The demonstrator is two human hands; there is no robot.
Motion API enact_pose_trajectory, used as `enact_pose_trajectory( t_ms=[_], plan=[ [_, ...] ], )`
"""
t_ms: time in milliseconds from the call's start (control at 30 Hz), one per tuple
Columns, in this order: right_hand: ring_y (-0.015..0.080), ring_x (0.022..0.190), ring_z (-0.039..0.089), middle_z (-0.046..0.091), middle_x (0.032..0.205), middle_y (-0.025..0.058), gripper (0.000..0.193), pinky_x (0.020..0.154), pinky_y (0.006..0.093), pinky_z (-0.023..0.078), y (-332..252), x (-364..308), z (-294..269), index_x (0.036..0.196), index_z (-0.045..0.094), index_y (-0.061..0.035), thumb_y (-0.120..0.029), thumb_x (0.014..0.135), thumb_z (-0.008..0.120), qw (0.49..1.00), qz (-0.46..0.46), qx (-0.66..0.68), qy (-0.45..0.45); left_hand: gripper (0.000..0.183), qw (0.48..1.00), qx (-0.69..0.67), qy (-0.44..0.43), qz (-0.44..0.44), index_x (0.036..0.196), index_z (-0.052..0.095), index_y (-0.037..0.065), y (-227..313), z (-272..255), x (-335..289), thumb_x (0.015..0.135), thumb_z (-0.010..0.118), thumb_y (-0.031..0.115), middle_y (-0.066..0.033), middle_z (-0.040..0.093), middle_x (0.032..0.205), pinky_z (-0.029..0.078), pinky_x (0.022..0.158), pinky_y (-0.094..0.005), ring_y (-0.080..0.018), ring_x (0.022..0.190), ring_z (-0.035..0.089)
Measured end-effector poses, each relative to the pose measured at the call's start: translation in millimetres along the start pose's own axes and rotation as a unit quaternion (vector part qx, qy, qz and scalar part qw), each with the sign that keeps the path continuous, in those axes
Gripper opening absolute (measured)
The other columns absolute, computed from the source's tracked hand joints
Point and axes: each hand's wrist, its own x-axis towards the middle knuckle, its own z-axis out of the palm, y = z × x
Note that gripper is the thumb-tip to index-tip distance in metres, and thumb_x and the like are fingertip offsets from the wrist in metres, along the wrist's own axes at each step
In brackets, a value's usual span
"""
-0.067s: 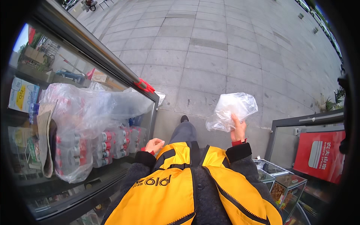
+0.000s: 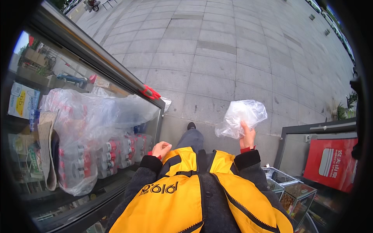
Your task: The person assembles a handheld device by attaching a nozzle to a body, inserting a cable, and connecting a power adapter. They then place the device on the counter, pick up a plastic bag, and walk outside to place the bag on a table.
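Observation:
My right hand [image 2: 248,138] is closed on the lower right part of a crumpled clear plastic bag [image 2: 241,116], held out over the paving. Whether anything is inside the bag cannot be made out. My left hand [image 2: 161,150] is beside my yellow vest [image 2: 163,198], its fingers curled in toward the thumb and nothing visible in them. To its left, behind a glass door [image 2: 149,126] with a dark frame, several shrink-wrapped packs of bottles [image 2: 110,157] stand under loose clear plastic sheeting [image 2: 97,112].
A red tie [image 2: 150,92] is wrapped on the door's frame. At right, a red box [image 2: 331,163] shows behind another framed glass door [image 2: 283,149], with glass-sided food cases [image 2: 297,196] below. Grey paving [image 2: 194,62] stretches ahead; a parked scooter [image 2: 92,5] is far left.
The plastic bag has dipped a little and its folds have shifted in my right hand. My left hand has hardly moved. The view has shifted slightly.

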Motion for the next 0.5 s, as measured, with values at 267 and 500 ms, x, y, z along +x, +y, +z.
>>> enact_pose_trajectory(
  t_ms=[267, 500],
  plan=[
    [0.0227, 0.113, 0.058, 0.059, 0.126, 0.0082, 0.051, 0.095, 0.0382, 0.048, 5.7, 138.5, 84.5, 0.131, 0.05, -0.0017, -0.013, 0.086, 0.071, 0.993, 0.068, 0.076, 0.057, 0.033, 0.982, 0.135, 0.012, 0.13, 0.104, 0.064, -0.002, 187.9, -78.5, 137.4, 0.087, 0.068, 0.026, -0.014, 0.07, 0.095, 0.053, 0.079, -0.0341, -0.0227, 0.087, 0.068],
    [0.0284, 0.111, 0.06, 0.06, 0.124, 0.0122, 0.053, 0.094, 0.0451, 0.051, 3.2, 332.9, 193.0, 0.133, 0.048, -0.0011, -0.014, 0.086, 0.071, 0.985, 0.142, 0.076, -0.057, 0.039, 0.994, 0.04, 0.022, 0.103, 0.106, 0.064, 0.0, 245.6, -120.6, 250.7, 0.086, 0.068, 0.034, -0.0148, 0.07, 0.097, 0.051, 0.083, -0.0378, -0.0265, 0.091, 0.067]
  ],
)
